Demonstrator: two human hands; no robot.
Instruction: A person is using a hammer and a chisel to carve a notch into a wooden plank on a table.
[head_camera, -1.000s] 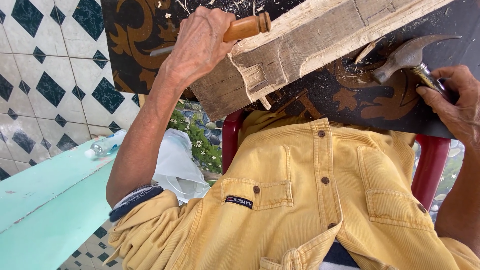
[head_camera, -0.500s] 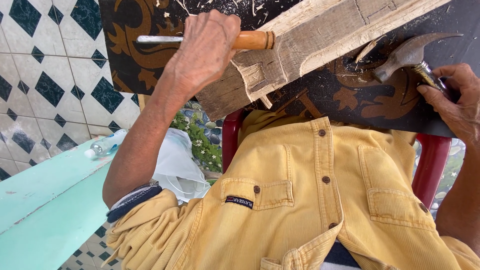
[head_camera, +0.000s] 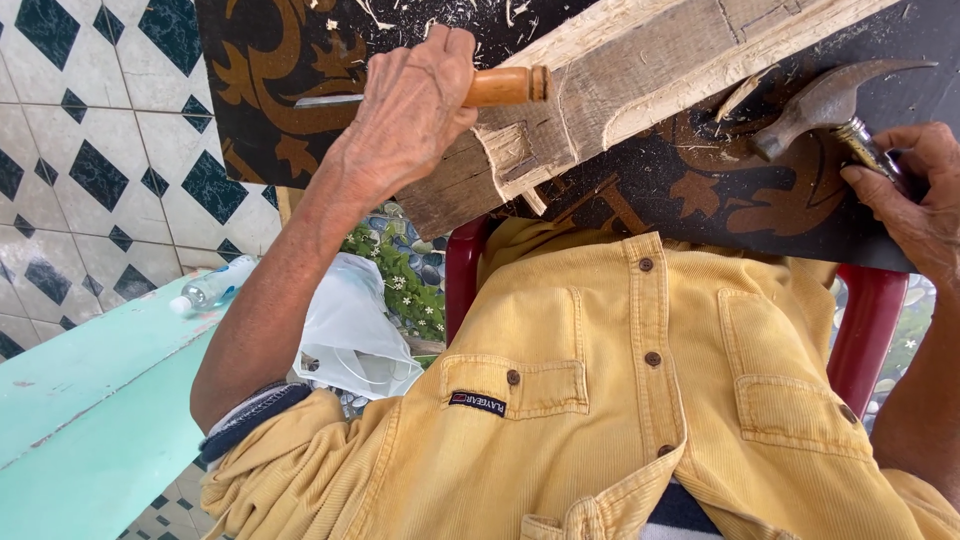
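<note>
Leftmost, a plastic bottle (head_camera: 210, 288) lies on the turquoise table (head_camera: 90, 420). Next, the left hand (head_camera: 410, 110) grips a wooden-handled chisel (head_camera: 440, 92), held flat above the rough wooden beam (head_camera: 610, 90) on the dark patterned board (head_camera: 700, 190). Farther right, the right hand (head_camera: 915, 190) closes around a claw hammer (head_camera: 830, 105) resting on that board.

Label (head_camera: 477, 402): small dark rectangular tag with a red-and-white edge and light lettering, sewn under the chest pocket of the yellow shirt (head_camera: 600, 400). Packages: clear plastic bottle (head_camera: 210, 288) with white cap, lying on its side on the turquoise table (head_camera: 90, 420); white plastic bag (head_camera: 350, 330), crumpled, just beside it, near the arm. No signs, no screens.
</note>
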